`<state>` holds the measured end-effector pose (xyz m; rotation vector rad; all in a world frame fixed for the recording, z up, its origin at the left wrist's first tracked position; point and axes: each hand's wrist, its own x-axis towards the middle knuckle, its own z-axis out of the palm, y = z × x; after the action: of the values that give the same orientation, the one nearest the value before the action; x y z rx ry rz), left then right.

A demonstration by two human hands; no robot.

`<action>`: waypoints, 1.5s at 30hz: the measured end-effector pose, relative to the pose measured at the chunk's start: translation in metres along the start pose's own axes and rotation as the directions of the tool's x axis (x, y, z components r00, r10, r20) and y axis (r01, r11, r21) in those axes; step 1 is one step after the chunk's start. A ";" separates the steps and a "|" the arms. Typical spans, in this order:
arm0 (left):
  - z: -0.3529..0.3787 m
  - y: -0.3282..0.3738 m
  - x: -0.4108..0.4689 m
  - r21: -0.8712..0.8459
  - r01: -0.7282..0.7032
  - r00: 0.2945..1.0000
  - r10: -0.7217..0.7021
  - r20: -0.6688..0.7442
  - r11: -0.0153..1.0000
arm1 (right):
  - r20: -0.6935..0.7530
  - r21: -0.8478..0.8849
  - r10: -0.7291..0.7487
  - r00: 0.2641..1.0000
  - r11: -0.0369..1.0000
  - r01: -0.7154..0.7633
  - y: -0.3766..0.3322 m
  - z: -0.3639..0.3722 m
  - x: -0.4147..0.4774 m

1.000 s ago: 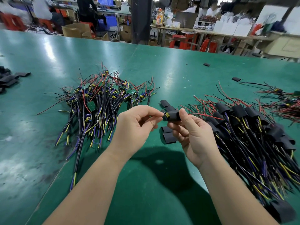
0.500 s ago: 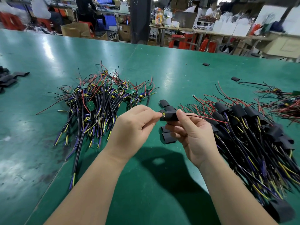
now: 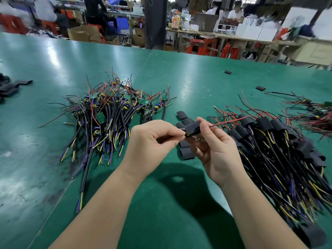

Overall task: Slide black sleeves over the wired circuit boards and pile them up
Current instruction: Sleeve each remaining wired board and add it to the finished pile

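Observation:
Above the green table (image 3: 179, 203), my right hand (image 3: 213, 150) pinches a black sleeve (image 3: 193, 128) between thumb and fingers. Red and black wires (image 3: 228, 122) stick out of its right end. My left hand (image 3: 152, 142) pinches the yellow-tipped board end (image 3: 186, 134) at the sleeve's left mouth. A pile of bare wired boards (image 3: 107, 115) lies to the left. A pile of sleeved boards (image 3: 280, 150) lies to the right. Several empty sleeves (image 3: 186, 151) lie under my hands.
More black sleeves (image 3: 10, 87) sit at the far left edge. Two stray sleeves (image 3: 260, 88) lie further back on the table. Another tangle of red wires (image 3: 316, 115) is at the right edge. People and cluttered benches stand beyond the table.
The sleeve has slid further over the board, and the red and black wires now poke out of its right end. Both hands stay in about the same place.

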<state>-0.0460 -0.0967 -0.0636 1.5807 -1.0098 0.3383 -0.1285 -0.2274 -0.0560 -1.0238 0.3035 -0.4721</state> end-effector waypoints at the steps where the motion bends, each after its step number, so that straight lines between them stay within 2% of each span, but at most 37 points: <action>1: 0.000 0.000 0.000 -0.009 0.012 1.000 -0.012 0.000 1.000 | 0.009 -0.001 0.010 1.000 1.000 -0.010 0.000 0.000 0.000; 7: 0.003 -0.001 -0.004 -0.149 0.144 0.989 -0.145 0.003 0.978 | 0.014 -0.045 -0.016 1.000 0.999 0.017 0.005 0.002 -0.001; 10: 0.006 0.003 -0.003 -0.300 0.244 0.965 -0.261 -0.017 0.922 | 0.012 -0.017 -0.065 0.998 0.998 0.065 0.004 0.002 -0.002; 13: 0.006 0.006 0.001 -0.374 0.324 0.935 -0.355 -0.016 0.869 | 0.010 0.037 -0.084 0.996 0.996 0.084 0.000 0.003 -0.003; 17: 0.002 0.010 0.005 -0.498 0.534 0.818 -0.567 0.098 0.683 | 0.052 0.052 -0.099 0.994 0.994 0.096 -0.003 0.004 -0.005; 19: -0.001 0.013 0.006 -0.525 0.593 0.776 -0.607 0.172 0.610 | 0.068 0.061 -0.100 0.993 0.993 0.096 -0.004 0.004 -0.005; 24: -0.007 0.017 0.008 -0.562 0.646 0.734 -0.624 0.269 0.517 | 0.069 -0.028 -0.127 0.989 0.991 0.129 -0.006 0.003 -0.006; 28: -0.006 0.019 0.009 -0.596 0.659 0.718 -0.618 0.319 0.458 | 0.080 0.048 -0.129 0.988 0.991 0.126 -0.006 0.008 -0.009; 33: -0.007 0.020 0.009 -0.627 0.689 0.682 -0.620 0.388 0.365 | 0.078 0.042 -0.154 0.985 0.988 0.151 -0.004 0.012 -0.013; 36: -0.003 0.022 0.008 -0.605 0.721 0.654 -0.622 0.431 0.338 | 0.170 0.066 -0.143 0.975 0.989 0.133 -0.004 0.013 -0.015; 39: -0.003 0.021 0.008 -0.632 0.726 0.643 -0.595 0.482 0.273 | 0.245 -0.008 -0.148 0.958 0.988 0.155 -0.007 0.012 -0.014; 45: -0.008 0.020 0.007 -0.615 0.768 0.595 -0.556 0.581 0.179 | 0.333 -0.181 -0.253 0.908 0.928 0.325 -0.011 0.002 -0.011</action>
<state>-0.0545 -0.0914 -0.0432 0.9664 -0.3608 -0.9138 -0.1391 -0.2249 -0.0453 -1.3632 -0.0778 -0.5471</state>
